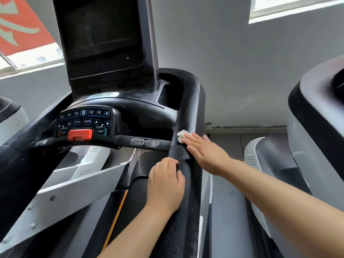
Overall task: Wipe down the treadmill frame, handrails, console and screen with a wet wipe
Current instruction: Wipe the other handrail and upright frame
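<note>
Right hand (204, 153) presses flat the crumpled white wet wipe (181, 135) on the black padded handrail (188, 112), which runs up-frame; left hand (165, 183) grasps it lower down

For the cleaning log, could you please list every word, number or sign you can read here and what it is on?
"PRECOR": oval badge below the screen, faint.
"4 8 12", fan symbol, "12 8 4": top row of the keypad.
"MODE", "PROGRAM": middle keys.
"STOP", "START": beside the red clip.
Arrow keys: tiny captions unreadable.
Red banner: large characters, cut off, unreadable.
</note>
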The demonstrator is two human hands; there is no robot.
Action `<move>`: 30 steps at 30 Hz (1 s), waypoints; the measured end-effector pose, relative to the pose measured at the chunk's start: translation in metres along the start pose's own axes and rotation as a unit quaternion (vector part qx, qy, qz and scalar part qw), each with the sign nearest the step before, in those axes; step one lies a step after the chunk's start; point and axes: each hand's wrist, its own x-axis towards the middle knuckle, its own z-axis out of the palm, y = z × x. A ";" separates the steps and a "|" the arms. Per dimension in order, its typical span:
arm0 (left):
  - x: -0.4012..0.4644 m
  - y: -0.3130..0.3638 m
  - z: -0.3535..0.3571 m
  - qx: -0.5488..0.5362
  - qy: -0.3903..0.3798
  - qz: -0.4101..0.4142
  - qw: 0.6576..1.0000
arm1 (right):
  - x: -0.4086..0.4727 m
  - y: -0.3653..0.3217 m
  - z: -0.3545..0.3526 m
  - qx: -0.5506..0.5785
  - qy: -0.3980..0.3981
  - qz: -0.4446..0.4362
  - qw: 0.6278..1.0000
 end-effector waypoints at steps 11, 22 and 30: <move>0.105 0.023 0.027 0.028 -0.040 -0.019 0.999 | 0.094 0.052 -0.034 -0.042 -0.014 0.013 0.999; 0.176 0.025 0.059 0.069 -0.079 -0.020 0.994 | 0.164 0.103 -0.053 -0.034 -0.010 0.020 0.999; 0.175 0.021 0.064 0.037 -0.063 -0.012 0.997 | 0.204 0.124 -0.068 0.005 0.007 0.049 0.999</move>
